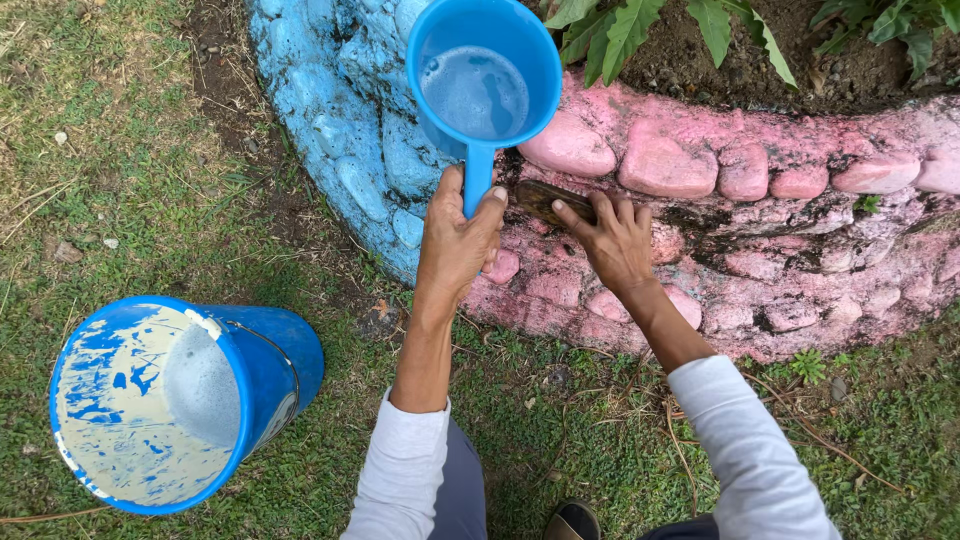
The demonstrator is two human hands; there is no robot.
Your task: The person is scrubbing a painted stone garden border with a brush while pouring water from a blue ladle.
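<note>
Left hand (457, 240) fingers wrap the handle of a blue plastic water dipper (483, 80); right hand (612, 240) fingers press a dark wooden scrub brush (545, 200) against the pink painted stone border (760, 170).

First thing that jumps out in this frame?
The blue dipper, water in it, held by its handle in the left hand at top centre, over a stone border painted blue on the left and pink on the right. Beside it, the right hand presses a dark brush against the pink stones. At lower left, a blue bucket with a paint-streaked inside stands on the grass, holding foamy water.
</note>
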